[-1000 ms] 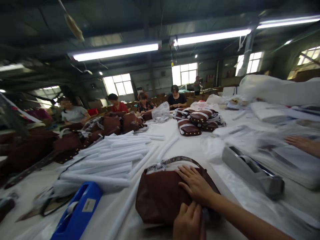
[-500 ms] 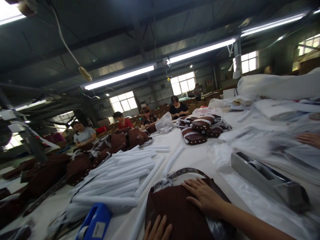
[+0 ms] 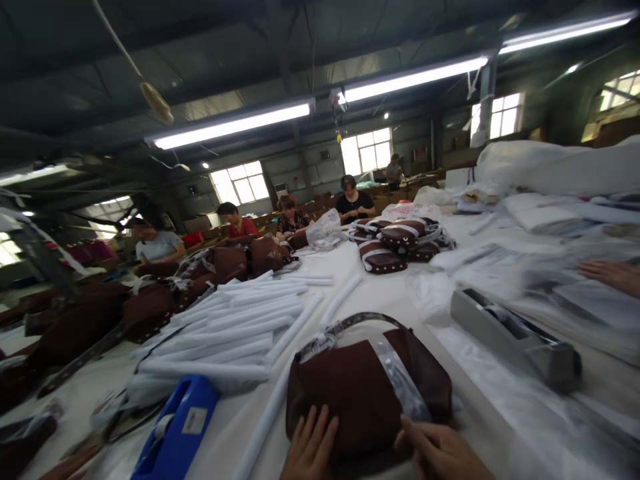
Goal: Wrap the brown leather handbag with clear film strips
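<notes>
Long strip lights (image 3: 235,125) glowing under a dark ceiling (image 3: 240,47), bright windows (image 3: 367,152) along the far wall (image 3: 323,170), a person in red (image 3: 241,225), someone in black (image 3: 354,205), plus a pile of white tubes (image 3: 235,328).

Two working hands are counted, one left hand (image 3: 311,440) and one right hand (image 3: 443,450); one foreground brown bag (image 3: 345,390) is noted; two tape dispensers are recorded, one blue dispenser (image 3: 175,433), one grey dispenser (image 3: 515,343); five co-workers (image 3: 354,205) are seen; over eight overlapping white rolls (image 3: 235,327) are found, exact number undeterminable.
</notes>
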{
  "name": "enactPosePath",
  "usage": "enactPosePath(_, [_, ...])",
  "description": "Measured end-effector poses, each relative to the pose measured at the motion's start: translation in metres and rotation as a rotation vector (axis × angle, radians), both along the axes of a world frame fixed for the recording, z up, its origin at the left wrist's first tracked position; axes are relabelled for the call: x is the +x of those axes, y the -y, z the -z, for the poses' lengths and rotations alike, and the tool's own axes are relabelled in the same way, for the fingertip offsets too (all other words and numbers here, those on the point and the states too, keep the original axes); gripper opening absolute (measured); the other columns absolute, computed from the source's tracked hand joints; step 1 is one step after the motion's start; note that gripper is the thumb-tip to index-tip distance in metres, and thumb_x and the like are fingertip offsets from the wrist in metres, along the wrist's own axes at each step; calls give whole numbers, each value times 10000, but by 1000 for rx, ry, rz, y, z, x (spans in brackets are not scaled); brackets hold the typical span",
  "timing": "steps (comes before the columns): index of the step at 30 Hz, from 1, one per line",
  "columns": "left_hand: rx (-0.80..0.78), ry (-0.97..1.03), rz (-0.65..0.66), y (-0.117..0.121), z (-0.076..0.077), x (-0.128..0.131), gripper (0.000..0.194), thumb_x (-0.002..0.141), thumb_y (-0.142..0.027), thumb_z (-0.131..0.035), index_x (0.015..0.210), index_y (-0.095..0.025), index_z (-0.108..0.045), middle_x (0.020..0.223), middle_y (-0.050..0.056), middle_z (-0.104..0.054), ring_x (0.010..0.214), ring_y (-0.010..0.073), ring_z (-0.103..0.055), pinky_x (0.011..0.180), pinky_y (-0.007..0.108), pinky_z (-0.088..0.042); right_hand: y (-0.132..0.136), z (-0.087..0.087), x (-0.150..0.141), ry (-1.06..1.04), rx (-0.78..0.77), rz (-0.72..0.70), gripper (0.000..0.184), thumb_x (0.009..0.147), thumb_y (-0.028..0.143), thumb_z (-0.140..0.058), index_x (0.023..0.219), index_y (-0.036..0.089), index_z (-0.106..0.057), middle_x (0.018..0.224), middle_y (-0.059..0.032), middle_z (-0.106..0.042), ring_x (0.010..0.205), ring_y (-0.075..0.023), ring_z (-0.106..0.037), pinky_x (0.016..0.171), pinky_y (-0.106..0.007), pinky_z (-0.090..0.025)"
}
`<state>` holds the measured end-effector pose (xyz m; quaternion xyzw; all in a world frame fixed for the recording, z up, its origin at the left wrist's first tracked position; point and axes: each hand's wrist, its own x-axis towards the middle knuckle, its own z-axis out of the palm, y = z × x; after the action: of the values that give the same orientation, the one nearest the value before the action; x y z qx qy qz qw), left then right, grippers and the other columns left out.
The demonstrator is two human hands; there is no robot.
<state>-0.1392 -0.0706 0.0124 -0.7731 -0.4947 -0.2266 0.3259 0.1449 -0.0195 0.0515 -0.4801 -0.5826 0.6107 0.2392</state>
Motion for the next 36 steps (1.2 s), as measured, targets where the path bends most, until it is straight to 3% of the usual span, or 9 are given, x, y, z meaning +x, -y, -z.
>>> enactPosePath(3, [-114, 36, -32, 14, -19, 8, 669, 856, 3, -393, 1481, -232, -424, 1425, 38, -579, 1332, 219, -528, 1054, 378, -525, 18, -2, -8, -72, -327, 44, 721, 700, 860, -568, 902, 172, -642, 826, -100, -709, 566, -192, -667, 504, -299, -523])
enactPosePath(5, [-144, 88, -36, 18, -27, 13, 644, 880, -21, -414, 1487, -235, -411, 1434, 38, -571, 1331, 222, -531, 1047, 403, -533, 25, -11, -15, -259, -424, 75, 680, 698, 776, -680, 991, 164, -637, 1099, -150, -698, 869, -242, -726, 738, -346, -583])
enactPosePath(9, [-195, 186, -27, 19, -31, 18, 593, 919, -103, -492, 1488, -243, -402, 1432, 53, -574, 1329, 249, -534, 1056, 460, -516, 34, -29, -34, -673, -454, 159, 570, 755, 606, -764, 1097, 175, -614, 1342, -137, -600, 1264, -258, -574, 1101, -389, -428])
enactPosePath(16, [-228, 288, -63, 25, -27, 20, 761, 874, -227, -642, 1545, -224, -283, 1492, 109, -502, 1386, 312, -456, 1128, 513, -415, 43, -45, -65, -852, -429, 421, 535, 722, 477, -834, 1093, 164, -611, 1290, -112, -643, 1230, -263, -593, 1088, -410, -453])
enactPosePath(20, [-137, 358, -112, 23, -30, 21, 769, 874, -191, -625, 1553, -233, -267, 1468, 117, -526, 1317, 300, -530, 1080, 459, -457, 46, -55, -60, -821, -293, 334, 561, 739, 474, -822, 1165, 175, -613, 1278, -105, -644, 1238, -265, -590, 1050, -413, -491])
enactPosePath(23, [-107, 395, -84, 17, -32, 21, 746, 877, -183, -607, 1548, -245, -287, 1460, 103, -541, 1298, 281, -553, 1075, 423, -464, 41, -58, -33, -557, -46, 116, 471, 824, 496, -732, 1175, 196, -642, 1240, -103, -677, 1198, -267, -624, 1046, -443, -495])
enactPosePath(29, [-103, 405, -21, 10, -32, 26, 727, 854, -79, -539, 1524, -289, -349, 1455, 58, -553, 1332, 256, -528, 1143, 432, -410, 31, -36, 87, 523, 949, 80, 406, 923, 322, -636, 1315, 218, -622, 1492, -97, -506, 1445, -318, -360, 1212, -569, -247])
enactPosePath(32, [-102, 430, -23, 9, -31, 30, 726, 851, -82, -550, 1518, -298, -361, 1468, 49, -538, 1331, 257, -529, 1156, 438, -398, 37, -13, 137, 865, 1054, 81, 441, 898, 365, -678, 1304, 200, -631, 1474, -122, -521, 1434, -368, -368, 1167, -624, -305])
enactPosePath(36, [-100, 443, -28, 8, -32, 32, 710, 860, -100, -562, 1514, -298, -370, 1473, 45, -532, 1342, 261, -517, 1165, 446, -390, 42, 8, 152, 893, 1121, 146, 203, 956, 285, -601, 1111, 226, -720, 1242, -77, -704, 1180, -280, -643, 1094, -555, -437])
